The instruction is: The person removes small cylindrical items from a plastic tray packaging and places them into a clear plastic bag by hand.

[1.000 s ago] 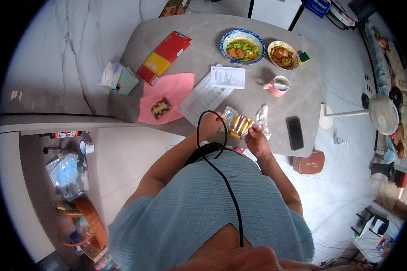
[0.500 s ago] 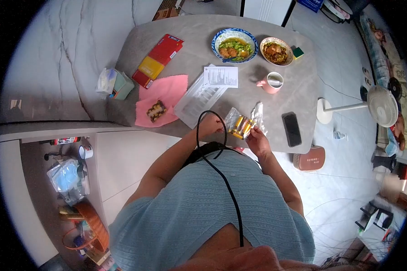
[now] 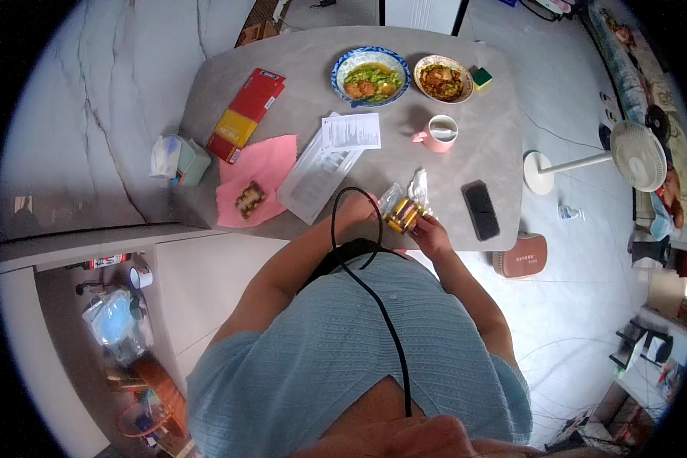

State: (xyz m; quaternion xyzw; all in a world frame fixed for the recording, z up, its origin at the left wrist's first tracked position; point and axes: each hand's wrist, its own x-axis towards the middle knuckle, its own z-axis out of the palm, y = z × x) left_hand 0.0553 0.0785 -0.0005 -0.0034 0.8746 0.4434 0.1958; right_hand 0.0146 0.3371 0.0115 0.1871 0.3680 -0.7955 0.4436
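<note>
My right hand [image 3: 433, 235] grips a small yellow-and-dark bundle of short pieces [image 3: 405, 217] just over the table's near edge. Its exact kind is too small to make out. Clear plastic wrapping [image 3: 391, 198] shows at the bundle's left, and a crumpled clear piece of plastic [image 3: 419, 188] lies behind it. My left hand [image 3: 356, 208] is closed beside the wrapping, partly crossed by a black cable [image 3: 382, 298]; what its fingers pinch is hidden. A similar brown-and-cream bundle [image 3: 249, 199] rests on a pink cloth [image 3: 229, 172] to the left.
On the grey table [image 3: 298, 91] are a translucent tray [image 3: 311, 192], a printed sheet [image 3: 351, 131], a red-and-yellow box [image 3: 246, 114], two food bowls [image 3: 335, 76], a pink mug [image 3: 439, 141], a sponge [image 3: 481, 77] and a phone [image 3: 481, 210]. A fan [image 3: 638, 156] stands right.
The view has shifted, so the table's things appear farther left. The yellow-and-dark bundle has turned in my right hand and shows more plainly beside its plastic.
</note>
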